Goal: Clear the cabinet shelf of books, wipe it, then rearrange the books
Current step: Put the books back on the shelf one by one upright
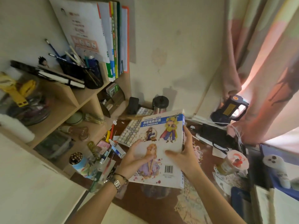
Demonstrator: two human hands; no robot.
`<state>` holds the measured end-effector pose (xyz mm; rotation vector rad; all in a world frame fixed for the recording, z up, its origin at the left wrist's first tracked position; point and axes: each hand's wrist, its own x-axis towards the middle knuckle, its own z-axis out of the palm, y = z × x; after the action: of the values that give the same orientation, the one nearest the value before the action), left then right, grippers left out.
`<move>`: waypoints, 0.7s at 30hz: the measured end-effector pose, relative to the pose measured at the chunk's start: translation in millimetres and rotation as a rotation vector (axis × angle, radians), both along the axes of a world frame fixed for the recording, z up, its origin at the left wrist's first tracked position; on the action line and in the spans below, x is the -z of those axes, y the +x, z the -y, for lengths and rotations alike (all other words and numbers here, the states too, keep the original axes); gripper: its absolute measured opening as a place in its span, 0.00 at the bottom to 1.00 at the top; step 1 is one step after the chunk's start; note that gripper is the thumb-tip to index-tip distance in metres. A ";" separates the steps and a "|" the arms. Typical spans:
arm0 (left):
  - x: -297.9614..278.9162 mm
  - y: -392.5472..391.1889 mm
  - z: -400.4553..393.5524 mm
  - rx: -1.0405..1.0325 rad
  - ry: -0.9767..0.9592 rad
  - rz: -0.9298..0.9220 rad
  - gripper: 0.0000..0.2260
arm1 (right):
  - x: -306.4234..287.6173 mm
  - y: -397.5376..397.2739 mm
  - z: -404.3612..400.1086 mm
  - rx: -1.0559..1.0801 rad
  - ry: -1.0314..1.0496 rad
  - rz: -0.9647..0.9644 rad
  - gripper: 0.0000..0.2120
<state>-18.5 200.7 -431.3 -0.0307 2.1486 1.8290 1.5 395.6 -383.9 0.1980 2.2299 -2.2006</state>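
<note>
Both of my forearms reached up from the bottom edge, and between them I held the book [159, 147] over the desk [152, 206]. My left hand [135, 160] lay against its back cover with the fingers curled over the near left edge, a watch [117, 183] on that wrist. My right hand [184, 156] gripped the spine side, thumb flat across the cover and fingers wrapped along the spine. That cover showed cartoon figures, a blue title band and a barcode.

Beyond the book lay a keyboard [129, 132], partly hidden by it, and past that a steel flask [160, 105] with a black lid stood against the wall. Left of the book rose the wooden cabinet [68, 101]. On its upper shelf a row of books [111, 39] stood upright, leaning slightly, and beside them a dark mesh pen holder [93, 74] was stuffed with pens and brushes. A black notebook [55, 75] lay flat left of the holder. Lower down, near the book's left edge, a cup [77, 160] was packed with pencils, tips up, and a clear plastic box [53, 146] sat in the bottom compartment; I could not tell its contents. Right of the book, a sealed instant-noodle cup [233, 162] stood on the desk, and a black lantern [229, 109] sat by the pink curtain [258, 62].
</note>
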 end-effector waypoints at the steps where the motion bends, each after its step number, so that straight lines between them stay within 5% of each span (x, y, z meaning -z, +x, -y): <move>1: -12.2 -5.4 2.3 -0.002 0.006 -0.031 0.34 | -10.3 -4.5 -0.1 -0.002 -0.012 -0.013 0.42; 14: -188.9 -72.8 33.3 -0.044 -0.089 -0.492 0.41 | -170.6 -53.1 15.5 -0.039 -0.042 -0.540 0.45; 21: -293.0 -77.7 50.2 -0.038 -0.135 -0.677 0.35 | -254.1 -64.1 28.0 -0.054 -0.107 -0.711 0.44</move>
<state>-96.2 150.5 -138.4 0.6023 2.7174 1.8937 -62.6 367.6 -129.9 -0.7508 2.3229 -2.6373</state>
